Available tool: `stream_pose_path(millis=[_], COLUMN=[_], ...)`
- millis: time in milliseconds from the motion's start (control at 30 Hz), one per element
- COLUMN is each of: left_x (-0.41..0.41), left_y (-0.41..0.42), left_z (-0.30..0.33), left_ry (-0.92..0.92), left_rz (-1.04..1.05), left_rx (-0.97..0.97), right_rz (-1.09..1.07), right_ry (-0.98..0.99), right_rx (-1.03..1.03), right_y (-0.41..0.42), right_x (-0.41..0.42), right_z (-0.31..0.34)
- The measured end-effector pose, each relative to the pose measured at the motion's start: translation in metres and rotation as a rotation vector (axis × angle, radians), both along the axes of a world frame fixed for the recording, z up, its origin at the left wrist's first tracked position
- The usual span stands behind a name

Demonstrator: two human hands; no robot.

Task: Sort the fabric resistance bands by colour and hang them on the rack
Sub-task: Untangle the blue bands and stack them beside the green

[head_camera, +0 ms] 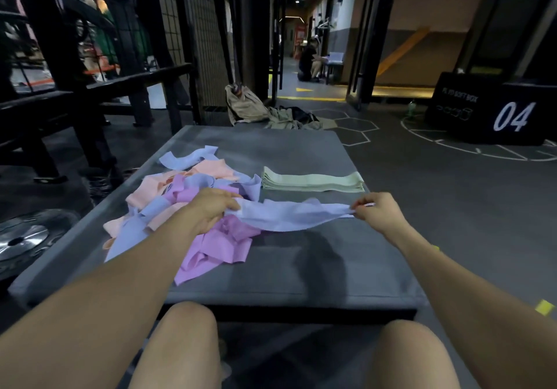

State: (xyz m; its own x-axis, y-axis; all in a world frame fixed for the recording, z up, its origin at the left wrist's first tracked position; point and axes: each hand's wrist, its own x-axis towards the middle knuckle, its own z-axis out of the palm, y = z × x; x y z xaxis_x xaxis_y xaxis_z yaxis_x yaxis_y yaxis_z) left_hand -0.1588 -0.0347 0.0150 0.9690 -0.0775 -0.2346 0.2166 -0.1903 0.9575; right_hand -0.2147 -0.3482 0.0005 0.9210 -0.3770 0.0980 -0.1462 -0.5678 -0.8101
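Lavender band (289, 215) is stretched left-to-right mid-frame over the worktop (301, 274), right hand (378, 210) pinching one end, left hand (211, 210) clutching the other by the pile (187, 204). Green stack (313, 182) sits just behind.

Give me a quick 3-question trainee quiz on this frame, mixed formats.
1. True or false: the green bands lie in a neat stack apart from the mixed pile.
2. Multiple choice: what do both hands hold stretched between them? A) a pink band B) a blue band C) a purple band
3. Fill in: the right hand ______ the band's end with its fingertips, while the left hand grips the other end beside the pile.

Key
1. True
2. B
3. pinches
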Motion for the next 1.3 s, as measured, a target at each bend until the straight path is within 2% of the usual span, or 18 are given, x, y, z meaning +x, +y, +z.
stream_pose_path(millis=[100, 233, 400, 600, 733, 867, 1000, 1167, 1300], left_x=[-0.003, -0.004, -0.009, -0.015, -0.006, 0.018, 0.046, 0.074, 0.086], left_y=[-0.002, -0.002, -0.01, -0.026, -0.04, -0.055, -0.073, -0.091, -0.098], left_z=[-0.003, -0.009, -0.011, -0.01, -0.011, -0.019, -0.027, -0.035, -0.043], left_ry=[0.0, 0.028, 0.025, 0.057, -0.001, -0.065, -0.145, -0.272, -0.266], left_rz=[-0.018, 0.004, 0.019, 0.092, 0.144, 0.208, 0.254, 0.267, 0.24], left_rx=[0.056, 0.063, 0.157, 0.039, -0.027, -0.017, 0.117, 0.47, 0.573], right_rz=[-0.067, -0.082, -0.135, -0.184, -0.258, -0.316, -0.343, -0.372, -0.377], right_ry=[-0.023, -0.039, -0.03, 0.029, 0.034, -0.01, -0.034, 0.017, 0.069], right_rx=[0.065, -0.007, 0.043, 0.11, 0.192, 0.19, 0.145, 0.109, 0.082], right_y=[-0.007, -0.012, -0.023, -0.034, -0.045, -0.054, -0.064, -0.072, -0.078], right_x=[-0.008, -0.02, -0.024, -0.026, -0.019, -0.008, 0.015, 0.048, 0.064], right_z=[-0.003, -0.008, -0.013, -0.017, -0.023, -0.021, -0.019, -0.029, -0.039])
